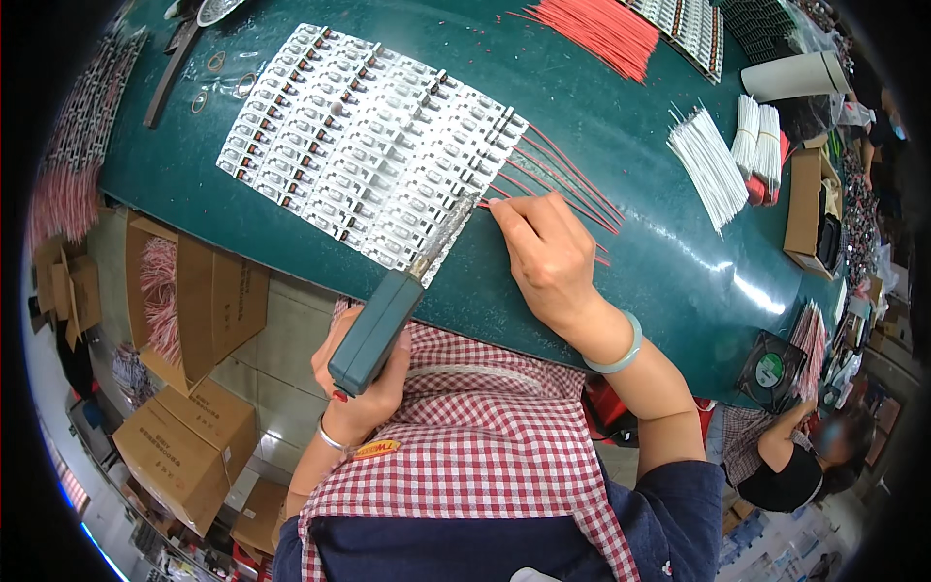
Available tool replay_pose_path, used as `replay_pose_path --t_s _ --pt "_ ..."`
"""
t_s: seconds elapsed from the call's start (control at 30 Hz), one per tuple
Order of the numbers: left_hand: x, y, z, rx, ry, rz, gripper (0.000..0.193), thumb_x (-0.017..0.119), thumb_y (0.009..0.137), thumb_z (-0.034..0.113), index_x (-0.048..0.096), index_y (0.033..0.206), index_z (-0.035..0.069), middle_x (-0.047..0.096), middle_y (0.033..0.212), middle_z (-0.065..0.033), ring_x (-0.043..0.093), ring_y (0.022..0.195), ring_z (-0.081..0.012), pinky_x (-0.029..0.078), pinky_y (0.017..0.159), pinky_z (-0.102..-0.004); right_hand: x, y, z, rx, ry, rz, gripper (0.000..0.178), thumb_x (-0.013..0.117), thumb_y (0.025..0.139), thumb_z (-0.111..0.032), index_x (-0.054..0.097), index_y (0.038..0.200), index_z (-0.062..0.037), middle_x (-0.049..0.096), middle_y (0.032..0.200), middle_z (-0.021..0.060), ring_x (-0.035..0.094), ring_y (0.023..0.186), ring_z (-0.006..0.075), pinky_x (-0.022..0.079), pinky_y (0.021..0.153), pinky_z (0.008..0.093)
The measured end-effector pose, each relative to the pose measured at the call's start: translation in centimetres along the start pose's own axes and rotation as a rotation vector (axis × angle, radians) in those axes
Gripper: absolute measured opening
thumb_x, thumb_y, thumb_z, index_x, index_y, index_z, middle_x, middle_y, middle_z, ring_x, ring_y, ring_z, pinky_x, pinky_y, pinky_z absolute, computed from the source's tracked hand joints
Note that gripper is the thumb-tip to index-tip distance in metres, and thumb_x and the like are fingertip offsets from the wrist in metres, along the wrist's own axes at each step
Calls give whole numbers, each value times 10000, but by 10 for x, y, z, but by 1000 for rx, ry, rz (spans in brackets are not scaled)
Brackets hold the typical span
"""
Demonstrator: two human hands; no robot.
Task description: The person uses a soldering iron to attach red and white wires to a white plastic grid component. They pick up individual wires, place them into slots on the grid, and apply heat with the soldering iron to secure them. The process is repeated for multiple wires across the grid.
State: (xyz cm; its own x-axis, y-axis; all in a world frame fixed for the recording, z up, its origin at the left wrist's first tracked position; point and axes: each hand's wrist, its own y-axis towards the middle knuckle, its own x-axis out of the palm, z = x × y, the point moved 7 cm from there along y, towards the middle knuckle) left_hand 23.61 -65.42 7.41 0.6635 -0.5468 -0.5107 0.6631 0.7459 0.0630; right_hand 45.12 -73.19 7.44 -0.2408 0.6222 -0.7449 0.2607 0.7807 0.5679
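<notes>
Along the near edge of the green table [621,145] we hold a soldering iron [388,315]: our left hand [364,373] is wrapped tight around its grey-green handle, and its tip lies at the near edge of a white panel of small circuit boards [369,145]. Our right hand [548,257], fingers pressed together, pins a fan of thin red wires [572,184] flat on the table just right of the panel, their ends meeting the panel's near right corner. We judge that the joint goes best if the wires stay flat and parallel under the fingers, each end square on its pad, while the tip touches only briefly and the fingers keep clear of the hot metal. Toward the far edge lies a bundle of red wires [596,29]; toward the right edge lie bundles of white wires [708,165] and a white roll [795,76]. Off the left edge, below the table, stand brown cardboard boxes [194,441], one open and holding pink-red wires. At the right corner sits an open brown carton [805,199], and nearer us a small black fan [769,371] with a round green label. Another person sits lower right
</notes>
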Motion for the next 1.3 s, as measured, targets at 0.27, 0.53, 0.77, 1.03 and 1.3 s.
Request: replay_pose_path --t_s 0.27,0.53,0.77,1.03,1.3 --pt "2 4 8 47 40 -7 183 722 737 -71 709 919 -65 701 898 -168 700 742 -281 558 671 -334 0 4 -6 -28 -58 -23 238 700 709 4 703 946 29 616 831 69 592 737 207 490 579 314" --pt "-2 -15 -16 -34 -2 16 213 732 750 -48 711 961 -69 698 913 -187 705 753 -295 567 679 -347 -1 4 -7 -38 -79 -22 235 703 707 11 702 941 29 616 834 70 595 742 208 497 584 313" --pt "-8 -17 -12 2 -19 66 241 743 760 -28 714 994 -76 710 961 -207 727 800 -313 583 724 -358 -1 2 -5 -28 -58 19 245 713 712 3 696 955 24 624 849 73 601 750 215 497 594 324" --pt "-9 -23 -18 -63 -57 52 247 743 741 -55 713 985 -81 710 964 -205 723 829 -307 578 744 -353 0 -7 -15 -14 8 0 268 700 724 -1 683 991 22 615 857 73 590 735 217 490 595 329" --pt "-7 -12 -3 2 -8 1 223 736 743 -65 710 964 -76 712 949 -184 718 792 -282 569 708 -335 2 -7 -15 -3 -3 -36 253 693 728 -7 680 980 14 606 837 65 594 738 209 496 600 327"
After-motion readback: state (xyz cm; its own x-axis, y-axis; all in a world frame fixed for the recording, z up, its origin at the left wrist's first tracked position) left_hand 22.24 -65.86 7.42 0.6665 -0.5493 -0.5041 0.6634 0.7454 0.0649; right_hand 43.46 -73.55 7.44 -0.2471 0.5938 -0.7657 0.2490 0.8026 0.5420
